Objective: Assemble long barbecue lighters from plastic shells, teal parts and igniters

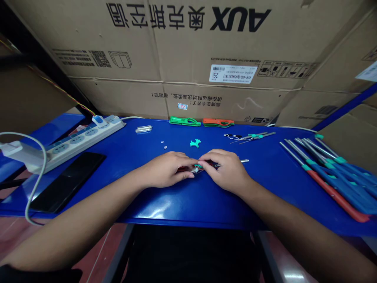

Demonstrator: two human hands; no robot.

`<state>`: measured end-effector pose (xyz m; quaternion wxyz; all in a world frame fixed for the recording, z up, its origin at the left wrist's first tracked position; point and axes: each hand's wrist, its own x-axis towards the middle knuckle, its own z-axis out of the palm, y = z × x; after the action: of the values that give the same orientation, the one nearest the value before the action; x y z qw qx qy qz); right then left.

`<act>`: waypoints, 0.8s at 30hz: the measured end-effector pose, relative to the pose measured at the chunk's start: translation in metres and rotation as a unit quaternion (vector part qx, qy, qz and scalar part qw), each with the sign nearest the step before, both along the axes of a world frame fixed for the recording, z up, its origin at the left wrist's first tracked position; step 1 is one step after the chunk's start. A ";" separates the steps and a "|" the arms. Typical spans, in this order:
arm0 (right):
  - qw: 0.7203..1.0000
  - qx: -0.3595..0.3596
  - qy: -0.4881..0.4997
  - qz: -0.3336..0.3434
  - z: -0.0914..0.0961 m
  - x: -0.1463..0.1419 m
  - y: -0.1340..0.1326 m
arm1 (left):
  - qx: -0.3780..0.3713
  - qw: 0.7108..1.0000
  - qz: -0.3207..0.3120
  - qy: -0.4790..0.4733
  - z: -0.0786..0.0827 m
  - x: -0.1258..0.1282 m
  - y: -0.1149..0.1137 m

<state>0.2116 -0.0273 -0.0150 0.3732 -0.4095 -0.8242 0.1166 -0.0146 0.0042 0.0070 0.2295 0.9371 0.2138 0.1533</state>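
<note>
My left hand (171, 169) and my right hand (225, 167) meet over the middle of the blue table, both with fingers closed in a pinch. Between them is a slim assembly with a red shell (183, 169), small teal and silver parts at its centre. A metal rod (244, 160) sticks out past my right hand; most of the assembly is hidden by my fingers. Just beyond the hands lie small teal plastic pieces (194, 143) and a few tiny metal bits (165, 147).
Green (185, 121) and orange (218, 122) plastic shells rest against the cardboard (188, 90). Wired metal rods (259, 136) lie behind right; several blue-handled rods (338, 177) are at far right. Silver tubes (143, 129), a power strip (79, 139) and a black phone (69, 181) are left.
</note>
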 end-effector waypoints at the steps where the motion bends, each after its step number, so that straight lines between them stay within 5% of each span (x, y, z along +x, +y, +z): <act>1: 1.000 0.000 -0.001 0.009 0.001 0.001 0.000 | 0.004 1.000 -0.001 -0.004 -0.001 0.000 0.001; 24: 0.998 -0.005 -0.030 0.049 0.007 0.002 -0.006 | 0.059 0.996 0.046 -0.045 -0.004 0.004 -0.001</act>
<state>0.2137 -0.0330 -0.0080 0.3404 -0.3737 -0.8534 0.1268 -0.0106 0.0034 0.0029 0.1763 0.9303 0.2366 0.2179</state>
